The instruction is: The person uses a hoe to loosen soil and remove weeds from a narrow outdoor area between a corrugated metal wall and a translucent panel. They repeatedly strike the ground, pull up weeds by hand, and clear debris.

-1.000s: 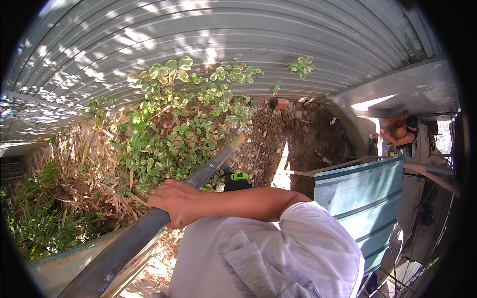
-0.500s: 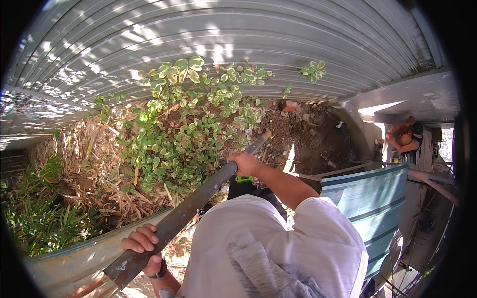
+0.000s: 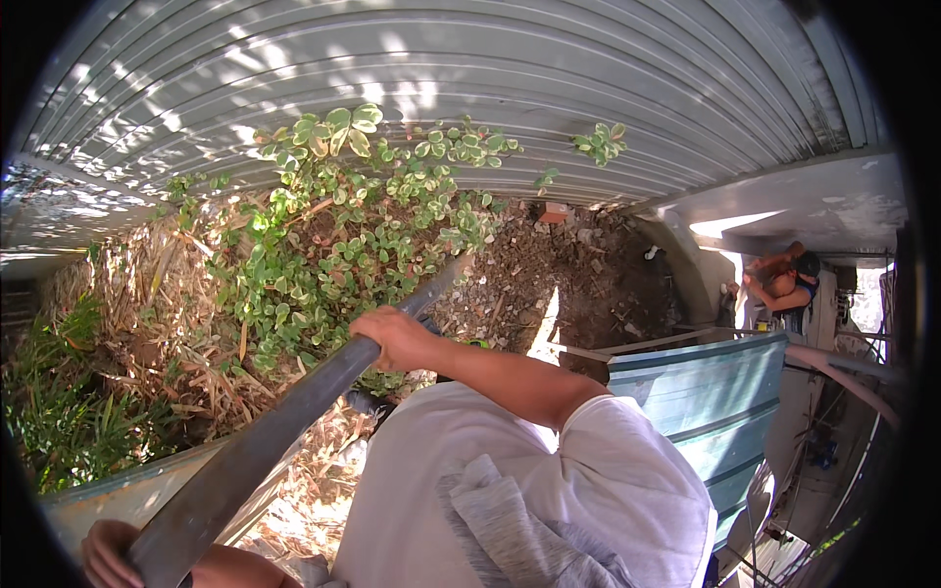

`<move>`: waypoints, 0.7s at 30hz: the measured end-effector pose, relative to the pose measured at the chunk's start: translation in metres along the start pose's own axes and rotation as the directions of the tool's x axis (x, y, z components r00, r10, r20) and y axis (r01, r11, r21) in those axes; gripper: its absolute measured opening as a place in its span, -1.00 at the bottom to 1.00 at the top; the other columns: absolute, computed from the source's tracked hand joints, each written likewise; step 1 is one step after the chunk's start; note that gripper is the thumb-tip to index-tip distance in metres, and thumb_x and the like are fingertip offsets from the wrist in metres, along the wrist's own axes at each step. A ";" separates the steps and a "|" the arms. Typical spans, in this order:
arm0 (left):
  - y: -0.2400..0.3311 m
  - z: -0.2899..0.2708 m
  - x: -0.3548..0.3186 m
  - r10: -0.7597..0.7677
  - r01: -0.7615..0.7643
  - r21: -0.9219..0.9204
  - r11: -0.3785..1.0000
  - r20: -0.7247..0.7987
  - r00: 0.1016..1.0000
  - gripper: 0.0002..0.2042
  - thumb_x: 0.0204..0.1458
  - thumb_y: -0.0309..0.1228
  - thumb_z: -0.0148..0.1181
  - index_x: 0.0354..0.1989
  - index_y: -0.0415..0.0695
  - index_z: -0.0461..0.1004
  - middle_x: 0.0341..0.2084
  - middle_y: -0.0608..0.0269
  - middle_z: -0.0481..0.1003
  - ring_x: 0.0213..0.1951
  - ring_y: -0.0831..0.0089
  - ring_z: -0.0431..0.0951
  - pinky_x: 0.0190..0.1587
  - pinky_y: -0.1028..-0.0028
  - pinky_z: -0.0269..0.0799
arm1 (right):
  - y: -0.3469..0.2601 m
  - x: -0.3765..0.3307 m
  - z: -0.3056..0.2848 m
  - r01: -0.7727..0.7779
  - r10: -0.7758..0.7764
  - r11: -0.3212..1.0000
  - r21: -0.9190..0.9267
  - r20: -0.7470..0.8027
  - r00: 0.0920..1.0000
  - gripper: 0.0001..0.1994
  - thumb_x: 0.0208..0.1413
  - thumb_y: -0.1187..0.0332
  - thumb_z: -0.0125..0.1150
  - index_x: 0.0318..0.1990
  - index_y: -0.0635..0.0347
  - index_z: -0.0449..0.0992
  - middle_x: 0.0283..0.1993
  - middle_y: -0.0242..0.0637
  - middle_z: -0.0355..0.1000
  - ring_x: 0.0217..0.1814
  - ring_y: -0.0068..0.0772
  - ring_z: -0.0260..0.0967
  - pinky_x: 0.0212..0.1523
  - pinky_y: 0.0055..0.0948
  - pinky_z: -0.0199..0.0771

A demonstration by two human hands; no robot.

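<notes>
A long, dark grey pole (image 3: 284, 419) slants across the view from the lower left up to the soil at the centre. My right hand (image 3: 394, 336) is closed around it partway along. Low at the left edge, my left hand (image 3: 110, 551) wraps the near end, partly hidden behind it. The far tip of the pole is by the leaf edge of a variegated shrub (image 3: 323, 245) and the loose brown soil (image 3: 515, 260); whether it touches the ground I cannot tell.
A ribbed metal wall (image 3: 470, 88) runs behind the bed. A red brick (image 3: 552, 213) lies at its foot. Teal corrugated sheet (image 3: 701, 402) stands close at my right, and another sheet edge (image 3: 118, 490) at the left. Farther right another person (image 3: 784, 284) crouches.
The pole has been drawn back toward me and to the lower left, its tip away from the soil's middle. Both hands moved with it, still gripping.
</notes>
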State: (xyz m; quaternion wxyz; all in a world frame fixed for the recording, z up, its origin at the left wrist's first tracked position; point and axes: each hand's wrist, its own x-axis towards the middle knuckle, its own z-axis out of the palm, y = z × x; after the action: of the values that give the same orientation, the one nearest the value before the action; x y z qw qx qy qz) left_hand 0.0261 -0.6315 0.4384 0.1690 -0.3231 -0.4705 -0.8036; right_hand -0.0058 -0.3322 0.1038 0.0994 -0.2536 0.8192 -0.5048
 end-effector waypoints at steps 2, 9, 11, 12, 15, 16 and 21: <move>-0.054 -0.009 -0.058 -0.256 0.258 0.043 0.965 -0.046 0.966 -0.59 -0.20 -0.32 0.53 -0.27 0.07 0.35 -0.48 0.61 0.48 -0.41 0.67 0.45 -0.17 0.54 0.24 | 0.053 -0.014 -0.001 -0.044 0.041 0.998 -0.051 -0.051 0.998 -0.61 -0.21 0.46 0.42 -0.14 0.07 0.48 -0.20 -0.22 0.51 -0.06 -0.06 0.49 0.03 -0.11 0.42; -0.025 -0.040 -0.143 0.022 0.203 0.338 0.919 -0.557 0.830 -0.67 0.16 -0.25 0.23 -0.04 -0.01 0.24 -0.36 0.42 0.25 -0.29 0.50 0.28 0.00 0.29 0.20 | 0.105 0.007 0.038 -0.209 0.200 0.977 -0.037 0.491 0.848 -0.64 -0.30 0.47 0.41 -0.22 0.10 0.52 -0.30 -0.17 0.51 -0.17 0.07 0.51 -0.19 -0.08 0.48; -0.018 -0.031 -0.156 0.002 0.268 0.339 0.902 -0.624 0.782 -0.69 0.22 -0.30 0.10 0.06 -0.05 0.21 -0.32 0.34 0.17 -0.20 0.41 0.21 0.08 0.20 0.18 | 0.098 0.005 0.043 -0.225 0.218 0.973 -0.052 0.527 0.821 -0.66 -0.30 0.47 0.40 -0.26 0.11 0.51 -0.31 -0.15 0.51 -0.20 0.09 0.51 -0.21 -0.07 0.48; -0.014 -0.027 -0.162 0.011 0.284 0.365 0.887 -0.630 0.777 -0.64 0.17 -0.30 0.18 0.05 -0.04 0.21 -0.33 0.37 0.19 -0.22 0.43 0.25 0.07 0.22 0.20 | 0.094 0.000 0.044 -0.210 0.199 0.977 -0.039 0.524 0.828 -0.67 -0.31 0.47 0.40 -0.27 0.12 0.51 -0.31 -0.13 0.51 -0.22 0.10 0.51 -0.21 -0.07 0.48; 0.006 -0.023 -0.171 -0.092 0.292 0.310 0.905 -0.527 0.845 -0.55 -0.02 -0.39 0.38 -0.06 0.00 0.22 -0.32 0.41 0.26 -0.24 0.45 0.32 0.07 0.25 0.24 | 0.079 -0.029 0.045 -0.099 0.107 0.994 -0.043 0.239 0.965 -0.65 -0.30 0.45 0.43 -0.26 0.12 0.49 -0.30 -0.15 0.51 -0.17 0.07 0.50 -0.13 -0.07 0.46; 0.014 -0.025 -0.170 -0.091 0.314 0.310 0.898 -0.567 0.819 -0.54 -0.04 -0.38 0.39 -0.06 0.00 0.21 -0.33 0.41 0.24 -0.24 0.45 0.30 0.07 0.27 0.23 | 0.073 -0.036 0.043 -0.114 0.127 0.991 -0.071 0.220 0.967 -0.65 -0.29 0.45 0.43 -0.25 0.12 0.49 -0.30 -0.15 0.51 -0.16 0.07 0.50 -0.11 -0.07 0.46; 0.066 -0.059 -0.111 -0.037 0.151 0.179 0.972 -0.519 0.854 -0.59 -0.09 -0.50 0.28 -0.13 -0.08 0.18 -0.35 0.36 0.17 -0.28 0.44 0.19 -0.01 0.34 0.15 | 0.012 -0.023 0.024 -0.049 0.066 0.996 -0.072 0.261 0.963 -0.63 -0.22 0.34 0.51 -0.23 0.12 0.48 -0.30 -0.16 0.50 -0.14 0.03 0.49 -0.04 -0.06 0.41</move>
State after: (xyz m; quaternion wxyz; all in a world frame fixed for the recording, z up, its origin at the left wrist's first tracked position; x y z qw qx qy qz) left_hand 0.1243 -0.7189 0.3857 0.2818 -0.0544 -0.5072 -0.8126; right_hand 0.0204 -0.3349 0.0795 0.2135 -0.2974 0.8218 -0.4365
